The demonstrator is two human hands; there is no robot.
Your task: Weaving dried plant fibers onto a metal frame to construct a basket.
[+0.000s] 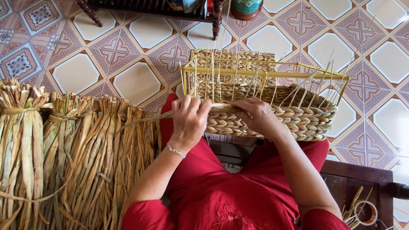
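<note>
Far to the left of your hands stand the bundles of dried reed [64, 157], flat, papery, straw-coloured strips tied into sheaves and leaning side by side against your knee. From them one long twisted strand [145, 120] runs rightward into your left hand [189, 121], whose fingers are curled closed around it; a thin beaded bracelet [175, 150] sits at that wrist. Just right of it, your right hand [257, 117] presses on the same strand, fingers bent and pinching it against the near rim of the basket [306, 121]. That basket lies on your lap directly under and beyond both hands: a rectangular form with thick, braided, rope-like walls, a yellow wire frame [272, 75] along the top and thin pale upright stakes [213, 81] poking up across it, crowding the space past your fingers. Beyond is patterned tiled floor [140, 81]; by your right elbow, a dark wooden bench [362, 183]
</note>
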